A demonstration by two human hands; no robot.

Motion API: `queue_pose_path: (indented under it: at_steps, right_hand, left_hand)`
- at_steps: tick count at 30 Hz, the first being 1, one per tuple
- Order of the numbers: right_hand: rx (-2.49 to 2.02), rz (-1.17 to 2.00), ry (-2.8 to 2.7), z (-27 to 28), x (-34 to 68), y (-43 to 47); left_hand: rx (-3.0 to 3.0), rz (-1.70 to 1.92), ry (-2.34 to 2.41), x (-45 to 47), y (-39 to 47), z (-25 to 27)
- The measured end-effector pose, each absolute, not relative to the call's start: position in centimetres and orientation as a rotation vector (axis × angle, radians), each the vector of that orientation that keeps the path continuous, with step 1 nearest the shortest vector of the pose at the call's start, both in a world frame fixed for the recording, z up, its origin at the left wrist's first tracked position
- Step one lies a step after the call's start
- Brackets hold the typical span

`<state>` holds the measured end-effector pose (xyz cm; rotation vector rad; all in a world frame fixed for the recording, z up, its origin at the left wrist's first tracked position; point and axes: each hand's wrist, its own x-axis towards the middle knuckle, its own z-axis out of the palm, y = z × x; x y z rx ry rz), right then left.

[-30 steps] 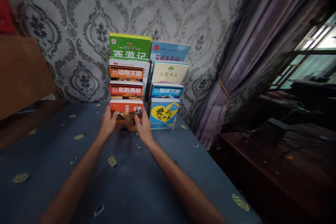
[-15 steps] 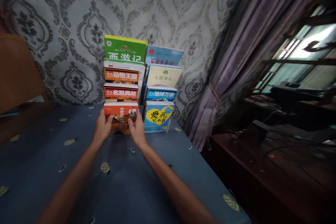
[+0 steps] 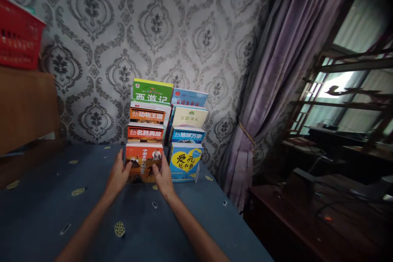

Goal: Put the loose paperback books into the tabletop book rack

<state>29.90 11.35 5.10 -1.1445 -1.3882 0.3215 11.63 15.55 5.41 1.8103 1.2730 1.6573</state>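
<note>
Two columns of upright books stand in tiers against the wall. The front book on the left is an orange book (image 3: 143, 156) with white Chinese lettering and dark figures. My left hand (image 3: 119, 173) grips its left edge, the thumb on the cover. At its right edge is my right hand (image 3: 164, 177), thumb also on the front and fingers along the side. Behind it rise a red-banded book (image 3: 145, 133), an orange-banded book (image 3: 147, 115) and a green book (image 3: 152, 91). Beside my right hand stands a blue book with a yellow heart (image 3: 186, 160).
A blue cloth with yellow patterns covers the table (image 3: 92, 213). Behind the blue book are a cream book (image 3: 189, 118) and a light blue book (image 3: 190, 97). A red basket (image 3: 21, 35) sits on a brown cabinet (image 3: 26, 106) at left. A purple curtain (image 3: 260, 90) hangs right.
The view has tilted upward, so the books and hands appear lower, and the red basket has come into sight. Both hands stay at the sides of the orange book.
</note>
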Motion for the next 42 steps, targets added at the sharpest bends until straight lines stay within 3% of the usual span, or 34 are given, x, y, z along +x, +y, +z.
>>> queue_pose_path:
  at_steps: [10, 18, 24, 28, 37, 42]
  right_hand:
    - [-1.272, 0.335, -1.381, 0.9, 29.2, 7.5]
    - [-1.241, 0.497, -1.838, -3.3, 26.9, 0.3]
    - [-1.080, 0.395, -2.102, -2.8, 26.0, -1.1]
    - [-1.107, 0.387, -2.128, -1.5, 25.8, -1.3]
    - [-1.128, 0.517, -1.998, -1.0, 25.8, -1.2]
    - [-1.191, 0.578, -1.671, -1.5, 27.8, 0.9]
  left_hand:
    - [2.090, 1.500, 1.464, 7.0, 9.6, 1.3]
    - [2.297, 1.151, 1.770, 2.1, 0.5, -2.4]
    - [2.295, 0.982, 1.864, 0.0, -4.3, -4.3]
    - [2.319, 1.013, 1.758, 0.1, -5.2, -3.7]
    - [2.338, 0.720, 1.526, 2.4, -3.9, -1.0]
    - [2.054, 0.940, 1.382, 5.1, 1.7, 1.3]
